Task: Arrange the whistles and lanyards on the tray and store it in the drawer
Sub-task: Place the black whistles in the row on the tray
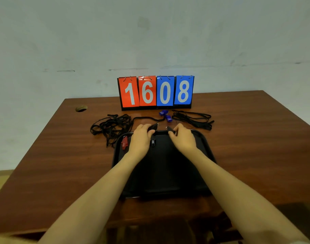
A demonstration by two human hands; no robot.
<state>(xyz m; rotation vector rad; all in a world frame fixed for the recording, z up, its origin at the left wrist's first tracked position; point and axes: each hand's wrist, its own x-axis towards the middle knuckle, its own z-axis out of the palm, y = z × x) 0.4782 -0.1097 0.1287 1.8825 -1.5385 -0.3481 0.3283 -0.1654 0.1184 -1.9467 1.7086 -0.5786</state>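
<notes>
A black tray (161, 173) lies on the wooden table in front of me. On its far left part rests a red whistle (124, 142), and a small black whistle (153, 142) sits near its far middle. My left hand (141, 138) grips a black whistle (153, 127) above the tray's far rim. My right hand (183, 137) pinches another black whistle (170, 129) there. Two blue whistles (165, 115) lie on the table beyond. A tangle of black lanyards (112, 126) sits to the left, and another bundle of lanyards (193, 118) to the right.
A flip scoreboard (156, 92) reading 1608 stands at the back of the table against a pale wall. A round cable hole (81, 108) is at the table's far left. One lanyard strand (145, 118) runs from the left tangle towards the blue whistles.
</notes>
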